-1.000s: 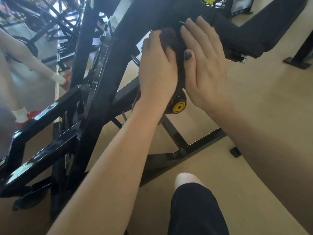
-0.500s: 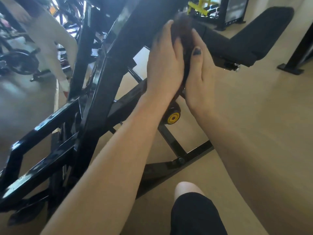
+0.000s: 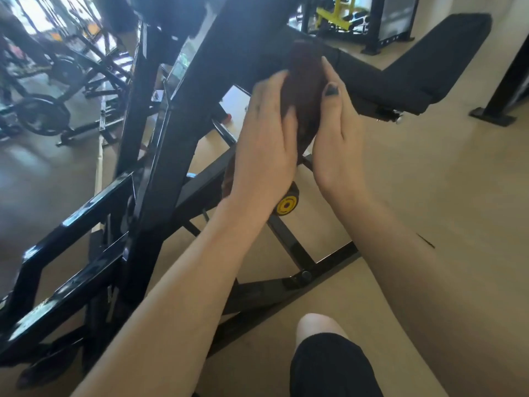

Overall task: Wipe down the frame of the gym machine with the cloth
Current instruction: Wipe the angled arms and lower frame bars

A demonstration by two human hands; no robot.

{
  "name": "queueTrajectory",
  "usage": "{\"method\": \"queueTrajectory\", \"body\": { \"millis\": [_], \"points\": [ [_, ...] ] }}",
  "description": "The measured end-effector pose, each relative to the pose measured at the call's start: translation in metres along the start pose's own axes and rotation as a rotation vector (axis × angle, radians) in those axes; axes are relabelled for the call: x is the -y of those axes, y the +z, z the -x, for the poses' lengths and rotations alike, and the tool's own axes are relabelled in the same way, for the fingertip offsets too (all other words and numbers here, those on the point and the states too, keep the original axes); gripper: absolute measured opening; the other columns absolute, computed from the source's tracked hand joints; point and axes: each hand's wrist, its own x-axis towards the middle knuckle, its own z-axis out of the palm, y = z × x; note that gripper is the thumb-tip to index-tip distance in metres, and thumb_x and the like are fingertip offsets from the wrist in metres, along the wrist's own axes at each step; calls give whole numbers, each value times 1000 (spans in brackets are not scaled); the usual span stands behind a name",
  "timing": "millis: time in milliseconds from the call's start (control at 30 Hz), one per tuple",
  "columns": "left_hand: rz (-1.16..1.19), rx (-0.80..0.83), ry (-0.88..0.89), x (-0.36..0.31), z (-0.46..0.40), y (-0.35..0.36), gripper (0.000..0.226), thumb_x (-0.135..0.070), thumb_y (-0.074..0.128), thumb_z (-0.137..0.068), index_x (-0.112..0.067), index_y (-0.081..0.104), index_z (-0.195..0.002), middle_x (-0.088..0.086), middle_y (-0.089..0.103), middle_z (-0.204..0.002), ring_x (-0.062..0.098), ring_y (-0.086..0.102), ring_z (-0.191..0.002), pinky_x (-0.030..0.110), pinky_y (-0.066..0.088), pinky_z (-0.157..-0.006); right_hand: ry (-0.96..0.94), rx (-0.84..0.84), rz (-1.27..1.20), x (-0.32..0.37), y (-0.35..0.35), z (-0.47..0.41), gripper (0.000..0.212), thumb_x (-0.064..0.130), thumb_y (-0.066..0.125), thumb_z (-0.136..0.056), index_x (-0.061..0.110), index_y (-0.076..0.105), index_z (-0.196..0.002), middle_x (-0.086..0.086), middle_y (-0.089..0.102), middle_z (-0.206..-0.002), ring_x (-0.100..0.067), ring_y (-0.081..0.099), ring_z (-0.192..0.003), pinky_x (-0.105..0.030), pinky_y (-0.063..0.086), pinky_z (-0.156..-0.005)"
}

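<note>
A dark brown cloth (image 3: pixel 303 93) is pressed between two bare hands against a sloping black bar of the gym machine's frame (image 3: pixel 183 144), just below the point where the bar meets the black padded arm (image 3: pixel 429 67). The left hand (image 3: pixel 266 144) lies flat on the cloth's near side, fingers straight and together, its grip open and pressing rather than clasping. The right hand (image 3: pixel 335 130) presses from the other side, fingers extended along the cloth, a dark-painted thumbnail showing; whether the fingers curl behind the cloth cannot be told. A lower edge of the cloth hangs beside the left wrist. Just below the hands a black roller with a yellow end cap (image 3: pixel 286 206) sits on the frame. Below that are the frame's base struts on a tan floor (image 3: pixel 429 196), and the person's knee in black shorts (image 3: pixel 329 365). Left of the frame stand other black machines (image 3: pixel 51 110).
</note>
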Motion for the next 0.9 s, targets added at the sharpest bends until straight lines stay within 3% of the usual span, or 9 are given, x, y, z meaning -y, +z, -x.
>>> {"method": "queueTrajectory", "body": {
  "millis": [133, 200, 267, 400, 433, 533, 733, 800, 900],
  "points": [
    [2, 56, -8, -10, -55, 11, 31, -17, 45, -102, -10, 57, -130, 1, 63, -121, 7, 58, -105, -1, 36, -79, 285, -84, -118, -4, 3, -1, 53, 43, 19, -109, 30, 44, -154, 13, 56, -142, -5, 44, -138, -36, 30, -121],
    [-56, 116, -47, -8, -74, 16, 30, -19, 44, -101, -15, 59, -126, -5, 64, -112, 9, 60, -100, 3, 36, -70, 388, -65, -234, -3, 4, 2, 52, 46, 20, -110, 30, 42, -156, 5, 51, -152, -16, 43, -143, -41, 35, -120],
    [-72, 144, -107, 0, -83, 18, 29, -20, 43, -101, -17, 60, -124, -8, 60, -106, 9, 57, -97, 6, 36, -68, 497, -58, -411, 3, 4, 3, 50, 46, 25, -111, 31, 38, -157, 3, 53, -150, -21, 49, -140, -37, 46, -109],
    [50, 66, -255, 15, -76, 11, 50, -37, 35, -98, -12, 56, -135, 5, 63, -129, 23, 58, -120, 38, 46, -104, 572, -43, -591, 12, 3, 7, 50, 46, 32, -110, 30, 36, -157, 4, 58, -141, -21, 51, -136, -44, 43, -111],
    [52, 49, -263, 13, -67, 9, 48, -34, 35, -100, -10, 55, -137, 8, 62, -133, 24, 57, -124, 38, 45, -107, 577, -48, -600, 13, 4, 8, 49, 45, 32, -110, 30, 37, -156, 7, 61, -134, -21, 51, -135, -45, 42, -112],
    [82, 35, -156, 3, -26, -2, 34, -18, 44, -104, -10, 55, -136, 4, 64, -128, 16, 60, -117, 15, 44, -95, 615, -48, -634, 19, 6, 13, 43, 46, 34, -110, 25, 53, -142, 6, 71, -116, -18, 58, -126, -45, 42, -115],
    [42, 71, -22, 2, 7, -9, 35, -13, 47, -103, -8, 52, -138, 6, 60, -130, 8, 55, -111, 0, 38, -89, 587, -70, -640, 24, 8, 20, 43, 44, 32, -110, 27, 70, -104, 7, 77, -100, -15, 65, -116, -45, 44, -114],
    [27, 43, -23, 3, -14, -2, 33, -11, 45, -103, -6, 54, -134, 7, 61, -127, 9, 55, -110, -1, 35, -87, 590, -79, -639, 25, 10, 21, 40, 45, 31, -110, 28, 67, -110, 5, 76, -108, -16, 63, -121, -46, 43, -115],
    [33, 23, -88, 4, -46, 5, 31, -13, 43, -104, -5, 56, -131, 4, 63, -122, 12, 57, -109, 0, 36, -84, 586, -86, -650, 23, 9, 22, 47, 49, 27, -110, 26, 54, -141, -1, 67, -134, -21, 58, -130, -48, 40, -118]
  ]
}}
